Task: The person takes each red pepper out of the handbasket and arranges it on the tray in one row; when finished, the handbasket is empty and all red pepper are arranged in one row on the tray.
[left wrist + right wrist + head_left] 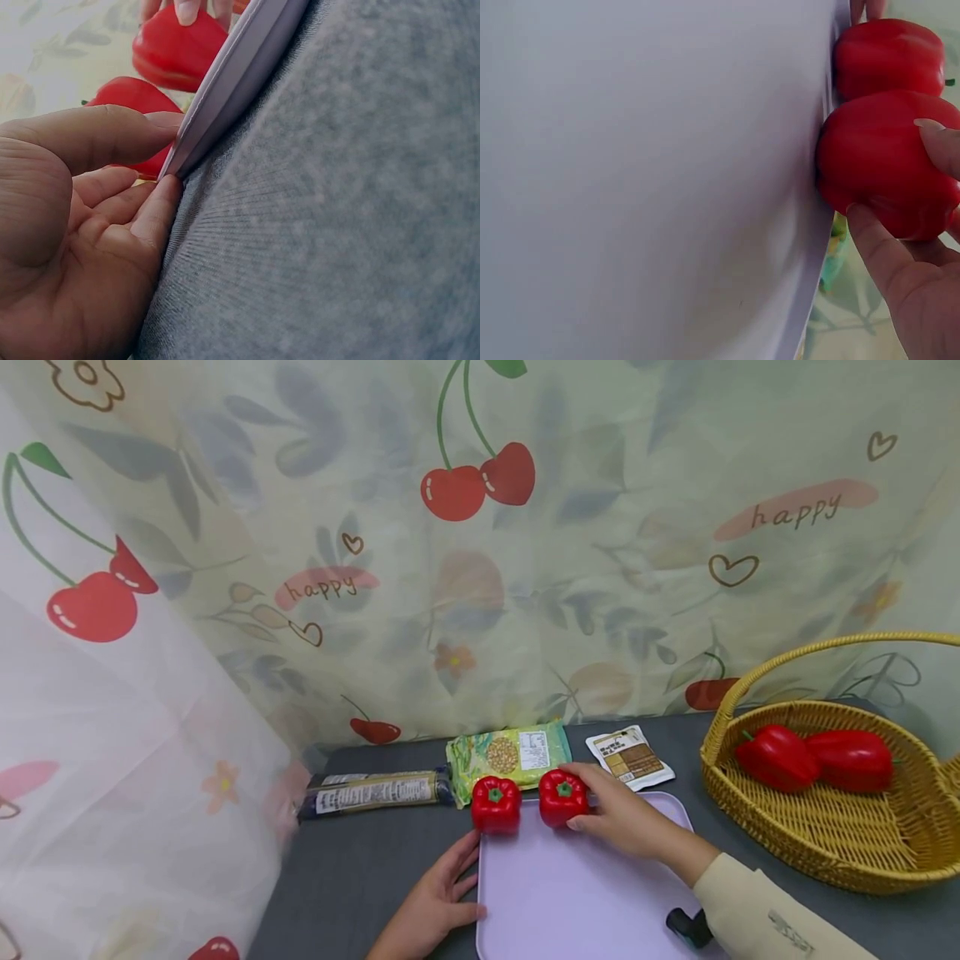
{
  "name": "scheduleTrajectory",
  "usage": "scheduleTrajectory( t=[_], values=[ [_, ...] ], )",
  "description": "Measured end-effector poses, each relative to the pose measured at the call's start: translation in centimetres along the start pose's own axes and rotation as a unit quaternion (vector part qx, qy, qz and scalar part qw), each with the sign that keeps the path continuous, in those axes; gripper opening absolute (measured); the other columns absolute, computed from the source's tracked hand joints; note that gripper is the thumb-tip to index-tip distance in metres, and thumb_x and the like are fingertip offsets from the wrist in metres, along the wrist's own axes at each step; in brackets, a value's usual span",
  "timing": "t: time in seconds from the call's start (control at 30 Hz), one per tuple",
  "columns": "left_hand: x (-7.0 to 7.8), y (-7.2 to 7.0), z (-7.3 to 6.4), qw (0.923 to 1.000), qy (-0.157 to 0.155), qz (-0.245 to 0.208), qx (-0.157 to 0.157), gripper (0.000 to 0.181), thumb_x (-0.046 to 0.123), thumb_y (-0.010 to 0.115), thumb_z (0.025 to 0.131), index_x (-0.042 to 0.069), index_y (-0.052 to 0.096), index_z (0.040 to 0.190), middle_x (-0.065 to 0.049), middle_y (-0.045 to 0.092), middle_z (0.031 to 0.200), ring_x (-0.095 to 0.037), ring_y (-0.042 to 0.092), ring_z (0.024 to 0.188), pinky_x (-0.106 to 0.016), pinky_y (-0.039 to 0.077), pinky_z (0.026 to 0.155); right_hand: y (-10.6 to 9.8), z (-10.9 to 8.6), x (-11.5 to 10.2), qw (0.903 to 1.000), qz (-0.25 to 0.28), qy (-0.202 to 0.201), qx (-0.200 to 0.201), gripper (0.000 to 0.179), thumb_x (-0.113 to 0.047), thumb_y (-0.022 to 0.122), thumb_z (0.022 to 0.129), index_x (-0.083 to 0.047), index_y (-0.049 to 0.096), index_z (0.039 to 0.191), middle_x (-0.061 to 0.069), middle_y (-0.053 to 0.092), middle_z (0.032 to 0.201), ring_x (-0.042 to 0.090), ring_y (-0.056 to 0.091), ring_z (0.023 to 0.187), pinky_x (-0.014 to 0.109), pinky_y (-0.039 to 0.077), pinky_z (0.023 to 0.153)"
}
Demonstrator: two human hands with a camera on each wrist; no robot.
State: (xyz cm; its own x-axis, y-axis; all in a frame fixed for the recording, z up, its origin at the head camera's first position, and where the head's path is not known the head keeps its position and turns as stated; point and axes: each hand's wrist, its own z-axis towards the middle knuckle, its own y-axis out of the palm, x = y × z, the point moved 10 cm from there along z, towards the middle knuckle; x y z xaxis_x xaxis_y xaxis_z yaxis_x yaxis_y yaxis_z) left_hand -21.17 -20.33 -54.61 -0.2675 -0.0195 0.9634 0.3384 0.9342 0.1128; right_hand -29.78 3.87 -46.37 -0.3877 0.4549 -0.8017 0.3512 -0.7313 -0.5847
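Two red bell peppers stand at the far edge of a light purple tray. My right hand grips the right bell pepper, its thumb and fingers spread round the sides, as the right wrist view also shows. The left bell pepper stands beside it at the tray's far left corner. At the tray's left side is my left hand; its thumb and fingertips touch the rim, with the fingers fairly straight. In the left wrist view the thumb lies against the tray rim.
A wicker basket with two red peppers stands at the right. Behind the tray lie a green bag and a white-and-brown packet. Long dark packages lie at the left. A black object is by the right sleeve.
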Motion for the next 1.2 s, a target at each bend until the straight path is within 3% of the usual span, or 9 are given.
scheduleTrajectory(
  t=[0.27, 0.63, 0.77, 1.0, 1.2],
  values=[
    [0.0, 0.0, 0.1, 1.0000, 0.000, -0.005, 0.000, 0.101, -0.025, 0.071, 0.087, -0.003, 0.020, 0.171, -0.024, 0.017, 0.178, -0.042, 0.020, 0.162, -0.040, 0.046, 0.117, 1.7, 1.4, -0.6, 0.9999, -0.013, 0.001, -0.008, 0.075, -0.009, 0.085, 0.095, -0.005, 0.048, 0.160, 0.018, 0.052, 0.152, 0.041, 0.051, 0.140, 0.061, 0.050, 0.111],
    [-0.1, -0.1, 0.1, 1.0000, 0.004, 0.000, -0.004, 0.103, -0.026, 0.071, 0.086, -0.004, 0.018, 0.171, -0.025, 0.016, 0.177, -0.043, 0.020, 0.161, -0.046, 0.042, 0.120, 1.9, 1.3, -1.2, 0.9994, -0.034, 0.006, -0.007, 0.086, -0.016, 0.090, 0.091, -0.006, 0.044, 0.163, 0.019, 0.051, 0.154, 0.041, 0.050, 0.142, 0.061, 0.050, 0.112],
    [-0.1, -0.1, 0.1, 1.0000, 0.004, -0.002, -0.004, 0.102, -0.025, 0.071, 0.086, -0.004, 0.019, 0.171, -0.025, 0.017, 0.177, -0.043, 0.021, 0.161, -0.043, 0.044, 0.119, 1.1, 0.7, -2.0, 0.9994, -0.033, 0.006, -0.003, 0.086, -0.023, 0.088, 0.094, -0.009, 0.042, 0.165, 0.017, 0.049, 0.155, 0.040, 0.048, 0.144, 0.062, 0.048, 0.113],
    [-0.1, -0.1, 0.2, 1.0000, 0.004, -0.003, -0.004, 0.100, -0.024, 0.071, 0.087, -0.004, 0.020, 0.171, -0.025, 0.018, 0.177, -0.043, 0.022, 0.161, -0.041, 0.045, 0.117, -1.1, -0.8, -2.7, 0.9998, 0.016, -0.001, 0.014, 0.081, -0.028, 0.085, 0.098, -0.010, 0.042, 0.164, 0.018, 0.046, 0.161, 0.046, 0.052, 0.140, 0.061, 0.056, 0.103],
    [-0.1, -0.1, 0.1, 1.0000, 0.003, -0.003, -0.001, 0.100, -0.024, 0.071, 0.087, -0.003, 0.021, 0.171, -0.025, 0.019, 0.177, -0.044, 0.023, 0.160, -0.041, 0.046, 0.116, -2.6, -2.5, -3.0, 0.9992, 0.020, -0.016, 0.032, 0.079, -0.034, 0.082, 0.100, -0.011, 0.043, 0.164, 0.016, 0.052, 0.156, 0.043, 0.056, 0.136, 0.059, 0.058, 0.101]
  ],
)
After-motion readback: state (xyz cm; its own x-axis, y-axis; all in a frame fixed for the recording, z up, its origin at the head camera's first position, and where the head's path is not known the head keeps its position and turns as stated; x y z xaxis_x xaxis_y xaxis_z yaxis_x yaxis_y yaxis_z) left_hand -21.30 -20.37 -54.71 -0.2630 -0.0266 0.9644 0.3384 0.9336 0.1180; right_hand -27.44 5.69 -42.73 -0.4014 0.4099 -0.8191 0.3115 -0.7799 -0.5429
